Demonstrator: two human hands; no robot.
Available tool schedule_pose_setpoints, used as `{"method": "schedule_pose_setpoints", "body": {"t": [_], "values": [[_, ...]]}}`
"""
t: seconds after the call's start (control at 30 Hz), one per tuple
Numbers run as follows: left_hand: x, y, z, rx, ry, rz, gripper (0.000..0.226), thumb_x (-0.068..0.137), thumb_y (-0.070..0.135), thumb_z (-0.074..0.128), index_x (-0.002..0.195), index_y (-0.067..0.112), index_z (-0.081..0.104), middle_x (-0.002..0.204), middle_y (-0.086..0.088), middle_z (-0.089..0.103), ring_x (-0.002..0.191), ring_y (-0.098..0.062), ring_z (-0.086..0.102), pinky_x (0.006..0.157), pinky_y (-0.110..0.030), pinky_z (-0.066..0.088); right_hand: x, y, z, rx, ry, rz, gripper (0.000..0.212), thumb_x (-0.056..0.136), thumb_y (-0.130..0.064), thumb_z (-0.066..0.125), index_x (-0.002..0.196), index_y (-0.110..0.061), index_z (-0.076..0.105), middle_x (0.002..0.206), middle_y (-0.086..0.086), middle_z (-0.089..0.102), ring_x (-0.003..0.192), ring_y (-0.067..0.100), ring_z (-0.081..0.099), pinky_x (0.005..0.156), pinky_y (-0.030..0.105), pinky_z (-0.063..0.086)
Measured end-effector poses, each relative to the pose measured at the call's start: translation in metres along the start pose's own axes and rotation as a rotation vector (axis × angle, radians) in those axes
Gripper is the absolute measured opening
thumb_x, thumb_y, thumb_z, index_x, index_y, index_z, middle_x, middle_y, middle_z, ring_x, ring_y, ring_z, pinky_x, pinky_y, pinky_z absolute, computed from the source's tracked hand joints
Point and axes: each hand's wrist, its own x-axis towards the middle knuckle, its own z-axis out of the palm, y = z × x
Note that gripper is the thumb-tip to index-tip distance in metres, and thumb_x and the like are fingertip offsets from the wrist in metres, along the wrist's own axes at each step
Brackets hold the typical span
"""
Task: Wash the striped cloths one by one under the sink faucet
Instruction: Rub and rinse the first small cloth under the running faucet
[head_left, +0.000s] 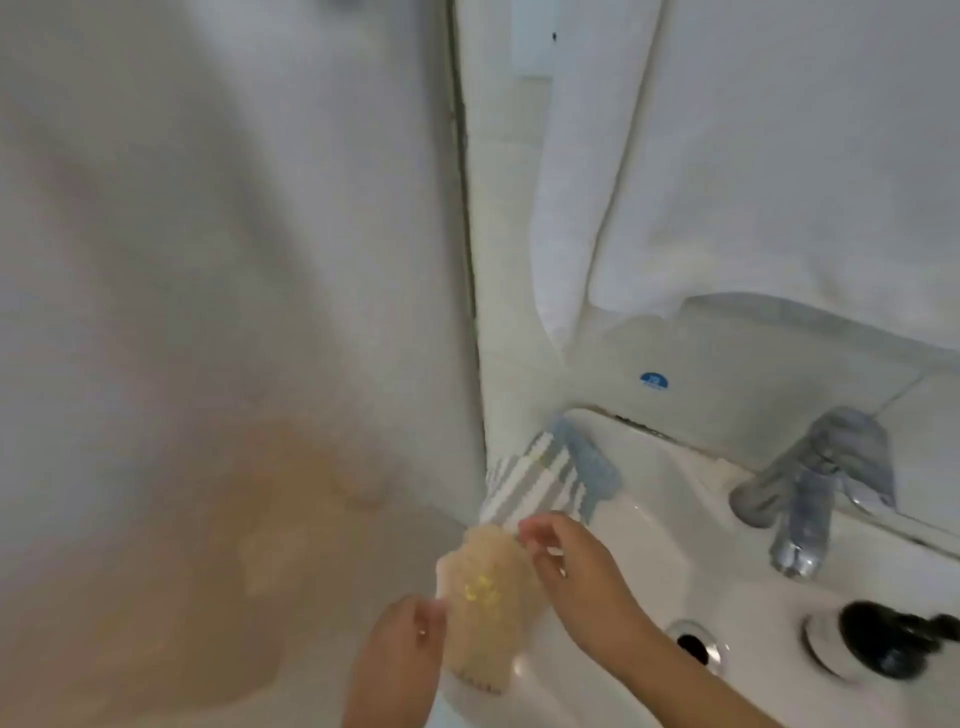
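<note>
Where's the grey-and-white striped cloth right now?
In the head view the striped cloth lies draped over the sink's far-left rim, against the wall corner, left of the faucet. The right hand reaches just below it, beside a beige cloth.

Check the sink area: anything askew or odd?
The striped cloth hangs over the sink's left rim rather than in the basin. A dark gap runs between sink and wall. Otherwise nothing stands out.
</note>
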Motion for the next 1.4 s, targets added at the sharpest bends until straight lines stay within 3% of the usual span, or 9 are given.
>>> {"method": "schedule_pose_setpoints", "body": {"t": [0.13,0.23,0.43,0.67,0.87,1.03,1.17,1.3,1.4], "values": [[0.008,-0.001,0.007,0.057,-0.231,-0.207,0.057,0.101,0.056,0.023,0.095,0.016,0.064,0.111,-0.010,0.067,0.105,-0.020,0.060,0.089,-0.026,0.043,0.019,-0.002,0.012,-0.119,-0.008,0.034,0.013,0.096,-0.010,0.051,0.099,-0.022,0.055,0.100,-0.006,0.060,0.095,0.008,0.057,0.081,0.015,0.043],[0.013,-0.005,0.011,-0.201,-0.256,-0.386,0.065,0.097,0.061,0.036,0.054,0.016,0.058,0.069,-0.004,0.061,0.074,-0.020,0.056,0.072,-0.028,0.040,0.025,0.002,0.017,-0.209,0.048,0.055,0.003,0.094,-0.022,0.058,0.094,-0.024,0.056,0.092,-0.008,0.061,0.086,0.005,0.058,0.071,0.017,0.046],[0.010,-0.017,0.012,-0.764,-0.101,-0.527,0.044,0.082,0.013,0.077,0.042,0.011,0.057,0.044,-0.003,0.052,0.049,-0.016,0.049,0.058,-0.030,0.035,0.031,-0.003,0.011,-0.286,-0.031,0.098,0.015,0.090,-0.033,0.065,0.079,-0.030,0.054,0.074,-0.012,0.056,0.066,0.001,0.050,0.059,0.013,0.040],[0.005,-0.012,0.017,-0.691,0.100,-0.316,0.038,0.070,0.035,0.079,0.085,0.005,0.061,0.066,-0.012,0.063,0.065,-0.027,0.060,0.071,-0.044,0.057,0.019,-0.018,-0.007,0.070,-0.183,0.042,0.018,0.085,-0.015,0.061,0.072,-0.019,0.049,0.067,-0.009,0.047,0.060,0.004,0.041,0.056,0.014,0.036],[-0.006,-0.005,0.001,-0.256,0.059,-0.145,0.031,0.088,0.025,0.070,0.070,0.006,0.053,0.063,-0.011,0.069,0.041,-0.007,0.061,0.046,-0.010,0.041,0.003,-0.021,-0.009,0.131,-0.304,0.100,0.019,0.094,-0.020,0.048,0.077,-0.021,0.040,0.069,-0.011,0.038,0.065,0.006,0.035,0.060,0.020,0.031],[-0.011,0.005,-0.004,-0.651,0.109,-0.164,0.028,0.095,0.013,0.060,0.069,0.003,0.055,0.055,-0.009,0.064,0.055,-0.022,0.061,0.044,-0.010,0.046,-0.006,-0.025,-0.018,0.399,-0.266,0.234,0.024,0.098,-0.021,0.042,0.074,-0.023,0.041,0.067,-0.010,0.039,0.062,0.005,0.038,0.064,0.025,0.031],[-0.022,0.040,0.000,-1.316,-0.200,-0.215,0.024,0.100,0.019,0.044,0.095,0.004,0.063,0.075,-0.011,0.075,0.063,-0.023,0.072,0.050,-0.031,0.058,-0.018,-0.027,-0.032,0.704,-0.159,0.292,0.017,0.099,-0.018,0.041,0.083,-0.017,0.048,0.072,-0.002,0.050,0.067,0.009,0.047,0.066,0.026,0.038],[-0.020,0.072,0.008,-1.306,-0.432,0.001,0.079,0.049,0.035,0.094,0.113,-0.002,0.067,0.101,-0.021,0.072,0.078,-0.025,0.072,0.058,-0.031,0.058,-0.029,-0.026,-0.060,0.763,0.057,0.259,0.019,0.097,-0.013,0.046,0.082,-0.023,0.053,0.069,0.000,0.055,0.062,0.011,0.050,0.057,0.026,0.040],[-0.016,0.093,0.014,-1.302,-0.619,0.089,0.063,0.064,0.013,0.083,0.121,-0.003,0.061,0.115,-0.029,0.066,0.094,-0.032,0.070,0.071,-0.034,0.058,-0.040,-0.026,-0.083,0.720,0.129,0.203,0.025,0.097,-0.002,0.045,0.105,-0.025,0.053,0.073,-0.002,0.067,0.056,0.009,0.059,0.050,0.023,0.045]]}}
